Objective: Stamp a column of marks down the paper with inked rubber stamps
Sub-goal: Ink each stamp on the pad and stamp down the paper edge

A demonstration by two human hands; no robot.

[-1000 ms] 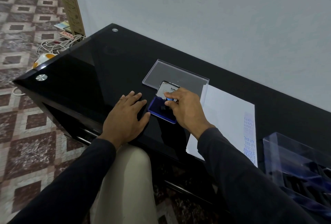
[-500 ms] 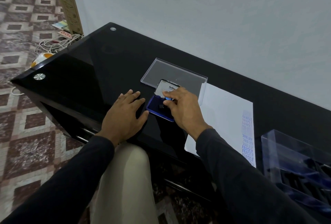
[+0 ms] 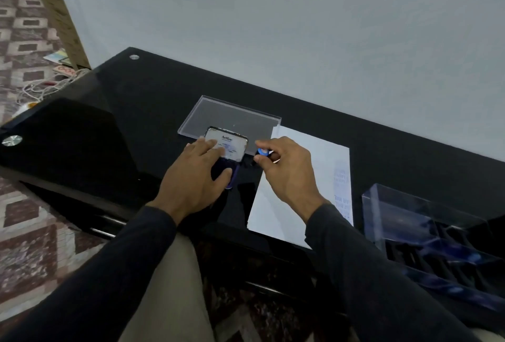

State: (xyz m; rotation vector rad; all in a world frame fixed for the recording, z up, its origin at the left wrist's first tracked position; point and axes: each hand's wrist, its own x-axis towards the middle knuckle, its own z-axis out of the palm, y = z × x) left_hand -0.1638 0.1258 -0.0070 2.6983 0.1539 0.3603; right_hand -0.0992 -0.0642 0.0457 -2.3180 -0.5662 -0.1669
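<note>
We've got our left hand (image 3: 195, 174) flat, fingers spread, palm down; our right hand (image 3: 287, 170) raised, fingers curled in a pinch. Both forearms in dark sleeves.

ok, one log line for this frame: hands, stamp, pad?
left hand: resting on ink pad | right hand: pinching stamp, above paper edge | next mark: not yet made
</note>
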